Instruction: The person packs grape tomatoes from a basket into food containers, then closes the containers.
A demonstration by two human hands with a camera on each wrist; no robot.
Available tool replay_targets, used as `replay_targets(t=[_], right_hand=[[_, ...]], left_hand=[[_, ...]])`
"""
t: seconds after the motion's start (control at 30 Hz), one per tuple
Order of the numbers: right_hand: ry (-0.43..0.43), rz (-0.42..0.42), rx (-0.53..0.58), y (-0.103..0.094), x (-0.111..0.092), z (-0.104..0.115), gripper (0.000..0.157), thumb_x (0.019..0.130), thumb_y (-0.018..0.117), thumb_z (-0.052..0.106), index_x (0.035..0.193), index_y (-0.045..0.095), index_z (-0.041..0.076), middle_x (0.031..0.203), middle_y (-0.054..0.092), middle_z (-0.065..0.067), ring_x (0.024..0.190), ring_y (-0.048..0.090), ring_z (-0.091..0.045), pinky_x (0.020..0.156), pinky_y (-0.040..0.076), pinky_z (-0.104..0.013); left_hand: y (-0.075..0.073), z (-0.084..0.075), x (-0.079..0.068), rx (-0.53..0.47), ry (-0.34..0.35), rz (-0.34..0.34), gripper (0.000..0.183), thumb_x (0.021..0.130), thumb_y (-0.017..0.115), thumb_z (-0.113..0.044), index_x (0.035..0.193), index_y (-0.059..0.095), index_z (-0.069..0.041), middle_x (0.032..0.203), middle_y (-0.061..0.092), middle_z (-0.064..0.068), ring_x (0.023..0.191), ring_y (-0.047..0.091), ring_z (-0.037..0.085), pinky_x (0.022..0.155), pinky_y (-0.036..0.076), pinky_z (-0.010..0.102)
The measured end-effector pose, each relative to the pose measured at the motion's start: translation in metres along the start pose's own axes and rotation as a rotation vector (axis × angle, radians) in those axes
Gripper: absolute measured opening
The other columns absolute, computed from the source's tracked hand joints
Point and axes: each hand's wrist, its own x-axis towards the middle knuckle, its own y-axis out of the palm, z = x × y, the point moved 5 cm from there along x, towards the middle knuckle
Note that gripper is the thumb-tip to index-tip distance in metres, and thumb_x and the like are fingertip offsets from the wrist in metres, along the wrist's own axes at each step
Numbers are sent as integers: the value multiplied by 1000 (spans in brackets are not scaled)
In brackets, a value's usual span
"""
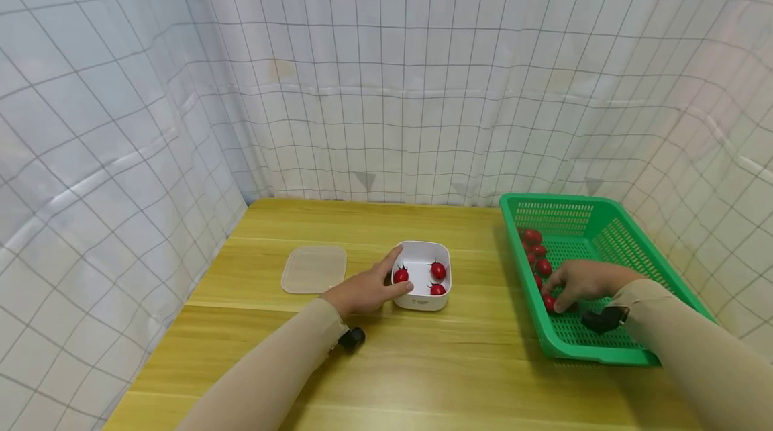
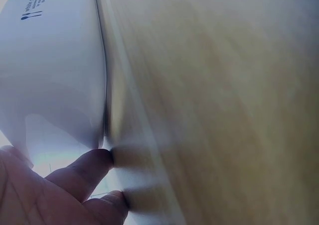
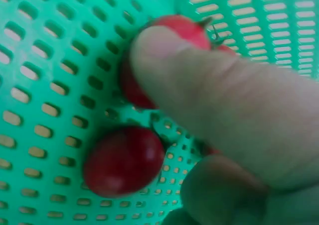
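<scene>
On the wooden table [image 1: 447,370], the left hand [image 1: 366,289] is resting against the left side of a white container [image 1: 421,303], thumb and index finger spread apart, while three red tomatoes [image 1: 437,270] are lying inside it. Over to the right, the right hand [image 1: 582,280] is pinching one tomato [image 1: 548,303] between thumb and fingers, down inside a green basket [image 1: 598,354] near its left wall, where other loose tomatoes [image 1: 543,267] are lying close by. Left of the container and apart from it, a translucent lid [image 1: 314,270] is lying flat on the table.
</scene>
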Motion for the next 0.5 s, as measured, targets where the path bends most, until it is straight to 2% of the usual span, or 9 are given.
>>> replay_targets(t=[0.23, 0.5], right_hand=[[10, 9, -33, -1, -2, 1, 38, 90, 83, 21, 124, 77, 5, 129, 74, -18, 125, 63, -49, 100, 54, -62], [38, 4, 69, 4, -2, 0, 41, 86, 84, 16, 124, 77, 3, 133, 72, -18, 134, 55, -49, 104, 51, -62]], left_hand=[[0, 1, -1, 3, -2, 6, 92, 101, 57, -63, 170, 1, -38, 174, 27, 9, 149, 44, 33, 124, 35, 54], [0, 1, 0, 5, 7, 4, 92, 101, 57, -62, 170, 1, -38, 173, 29, 9, 149, 45, 32, 123, 36, 54]])
